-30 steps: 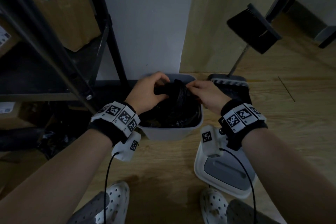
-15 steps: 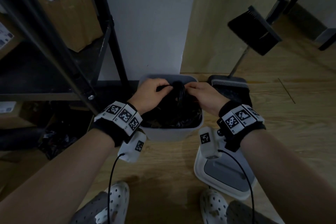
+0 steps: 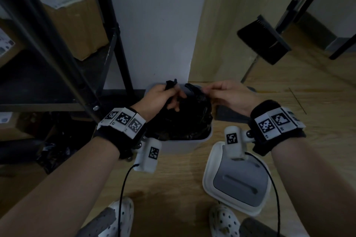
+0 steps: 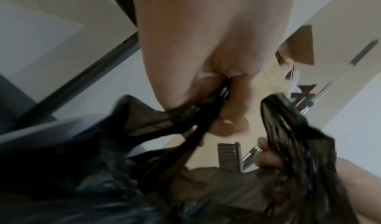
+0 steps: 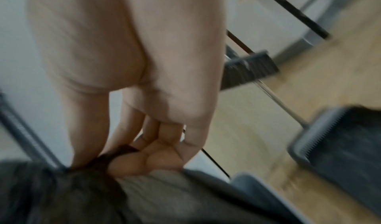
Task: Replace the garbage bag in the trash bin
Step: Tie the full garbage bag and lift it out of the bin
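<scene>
A grey trash bin (image 3: pixel 181 145) stands on the wooden floor against the white wall, with a full black garbage bag (image 3: pixel 185 119) in it. My left hand (image 3: pixel 163 98) grips one gathered handle of the bag (image 4: pixel 185 118) above the bin's far left rim, its end sticking up past the fingers. My right hand (image 3: pixel 221 94) pinches the other handle (image 5: pixel 115 154) between thumb and fingers at the far right rim. The two handles are held apart. The bag's contents are hidden.
The bin's grey and white lid (image 3: pixel 238 181) lies on the floor at the right, by my right foot. A black metal shelf (image 3: pixel 57 59) with cardboard boxes stands at the left. A dustpan (image 5: pixel 340 147) and broom (image 3: pixel 264 44) lean behind the bin at the right.
Both hands have drawn apart and risen a little, pulling the two bag handles away from each other; before, they met over the middle of the bag.
</scene>
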{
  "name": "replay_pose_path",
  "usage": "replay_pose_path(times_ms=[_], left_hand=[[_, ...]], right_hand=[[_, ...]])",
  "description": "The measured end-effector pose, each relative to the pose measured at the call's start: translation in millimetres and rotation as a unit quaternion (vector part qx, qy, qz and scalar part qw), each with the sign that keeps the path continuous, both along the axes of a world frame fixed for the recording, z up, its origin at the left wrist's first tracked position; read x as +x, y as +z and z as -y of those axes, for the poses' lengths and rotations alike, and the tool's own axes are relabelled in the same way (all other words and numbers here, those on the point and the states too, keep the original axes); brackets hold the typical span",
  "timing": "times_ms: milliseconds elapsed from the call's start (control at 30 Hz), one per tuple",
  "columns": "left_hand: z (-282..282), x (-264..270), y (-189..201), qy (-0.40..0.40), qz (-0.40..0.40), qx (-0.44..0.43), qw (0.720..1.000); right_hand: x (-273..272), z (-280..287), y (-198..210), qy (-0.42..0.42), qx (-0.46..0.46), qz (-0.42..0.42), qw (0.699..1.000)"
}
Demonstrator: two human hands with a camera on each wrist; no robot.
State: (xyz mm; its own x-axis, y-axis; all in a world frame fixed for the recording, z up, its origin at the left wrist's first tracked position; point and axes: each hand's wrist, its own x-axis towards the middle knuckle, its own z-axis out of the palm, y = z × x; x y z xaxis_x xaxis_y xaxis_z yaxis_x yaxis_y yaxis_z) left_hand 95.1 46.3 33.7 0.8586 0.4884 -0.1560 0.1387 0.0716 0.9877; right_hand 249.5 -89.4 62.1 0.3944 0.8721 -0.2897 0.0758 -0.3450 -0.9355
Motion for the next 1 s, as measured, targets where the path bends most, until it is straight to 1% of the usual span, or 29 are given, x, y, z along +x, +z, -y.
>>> replay_pose_path(times_ms=[100, 167, 200, 267, 333, 433, 500, 567, 633, 667, 733, 800, 867, 933, 1000], left_hand=[[2.6, 3.5, 5.8, 0.023, 0.006, -0.092, 0.995], [2.5, 1.2, 9.3, -0.002, 0.019, -0.177, 0.984], [2.0, -1.8, 10.6, -0.020, 0.026, -0.209, 0.977], [1.0, -5.1, 12.4, -0.062, 0.045, -0.231, 0.970], [1.2, -7.2, 14.1, -0.098, 0.060, -0.210, 0.971], [3.7, -8.3, 15.0, -0.131, 0.042, -0.132, 0.982], [5.8, -8.1, 16.4, -0.130, 0.007, -0.069, 0.989], [8.5, -7.0, 17.8, -0.099, -0.022, -0.035, 0.994], [9.1, -7.5, 17.2, -0.065, -0.026, -0.043, 0.997], [8.2, -8.0, 15.4, -0.061, -0.023, -0.046, 0.997], [4.7, -9.9, 12.0, -0.078, -0.030, -0.032, 0.996], [2.7, -10.5, 10.7, -0.105, -0.039, -0.001, 0.994], [3.3, -8.3, 9.7, -0.126, -0.055, 0.042, 0.990], [5.8, -5.2, 9.8, -0.131, -0.069, 0.099, 0.984], [8.6, -2.5, 10.8, -0.127, -0.055, 0.130, 0.982]], right_hand=[[0.1, -0.4, 18.6, 0.039, -0.041, 0.083, 0.995], [-1.7, -2.0, 29.4, 0.059, -0.056, 0.147, 0.986], [-2.9, -3.6, 33.1, 0.061, -0.052, 0.164, 0.983], [-7.0, -8.0, 37.8, 0.057, -0.032, 0.186, 0.980], [-13.9, -14.4, 38.9, 0.058, -0.012, 0.223, 0.973], [-28.4, -22.6, 34.5, 0.065, 0.007, 0.287, 0.956], [-36.0, -26.7, 27.5, 0.075, -0.001, 0.314, 0.946], [-39.2, -29.3, 21.3, 0.079, -0.010, 0.322, 0.944], [-40.3, -30.6, 20.1, 0.079, -0.006, 0.306, 0.949], [-40.0, -31.2, 20.6, 0.076, -0.004, 0.281, 0.957], [-39.2, -31.6, 22.9, 0.061, -0.012, 0.207, 0.976], [-38.8, -31.3, 24.8, 0.035, -0.025, 0.153, 0.987], [-41.4, -32.0, 24.7, 0.017, -0.033, 0.141, 0.989], [-45.6, -32.8, 22.8, 0.007, -0.037, 0.154, 0.987], [-47.0, -33.0, 20.6, 0.003, -0.032, 0.158, 0.987]])
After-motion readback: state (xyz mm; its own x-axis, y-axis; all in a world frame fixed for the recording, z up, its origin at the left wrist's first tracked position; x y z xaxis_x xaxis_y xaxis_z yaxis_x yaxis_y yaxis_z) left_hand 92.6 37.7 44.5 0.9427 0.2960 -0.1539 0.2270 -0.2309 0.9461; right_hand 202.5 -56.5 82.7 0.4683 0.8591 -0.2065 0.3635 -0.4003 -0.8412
